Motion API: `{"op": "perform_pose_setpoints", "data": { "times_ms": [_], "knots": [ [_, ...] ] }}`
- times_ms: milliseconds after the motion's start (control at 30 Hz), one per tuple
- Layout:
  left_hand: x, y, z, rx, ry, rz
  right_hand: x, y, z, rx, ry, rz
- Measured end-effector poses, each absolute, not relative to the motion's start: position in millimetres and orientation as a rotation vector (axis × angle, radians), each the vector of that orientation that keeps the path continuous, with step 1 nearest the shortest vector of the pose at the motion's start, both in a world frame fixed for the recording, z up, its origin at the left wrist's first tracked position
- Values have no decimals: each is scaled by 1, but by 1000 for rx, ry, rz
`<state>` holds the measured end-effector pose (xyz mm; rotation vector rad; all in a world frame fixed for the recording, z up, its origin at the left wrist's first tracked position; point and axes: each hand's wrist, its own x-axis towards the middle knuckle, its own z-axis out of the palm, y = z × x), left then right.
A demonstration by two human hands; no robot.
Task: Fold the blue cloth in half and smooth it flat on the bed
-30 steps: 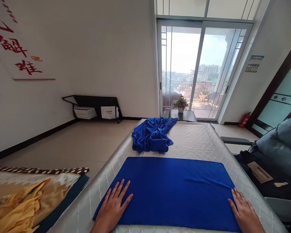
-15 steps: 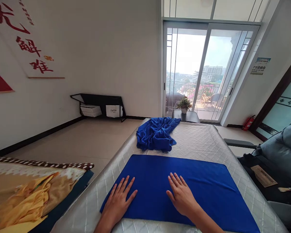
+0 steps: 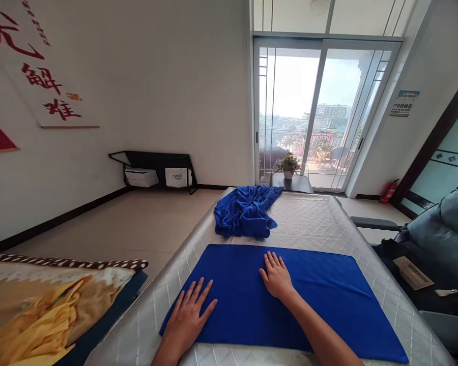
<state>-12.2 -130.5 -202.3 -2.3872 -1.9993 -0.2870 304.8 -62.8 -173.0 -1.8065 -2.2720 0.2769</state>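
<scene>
Left hand (image 3: 188, 316): I see it unclenched — flat on blue cloth (image 3: 240, 300).
Right hand (image 3: 278, 276): likewise, nearer the cloth's far edge.

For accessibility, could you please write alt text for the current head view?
A person's left hand and right hand rest palm-down on a flat blue cloth, left near its left edge, right near its far edge. Beyond, a crumpled blue cloth lies on a pale quilted surface.

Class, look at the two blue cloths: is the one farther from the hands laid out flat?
No, the farther cloth lies in a crumpled heap, while the nearer cloth is spread out.
</scene>
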Motion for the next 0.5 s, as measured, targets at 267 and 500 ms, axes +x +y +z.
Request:
{"op": "perform_pose_setpoints", "data": {
  "times_ms": [267,500],
  "knots": [
    [-16,-125,-211,-2413,-2003,-279,492,-73,-184,-2308,-1995,-16],
    [4,-96,-167,-2396,-2050,-319,601,-97,-211,-2533,-1740,-162]
  ]
}}
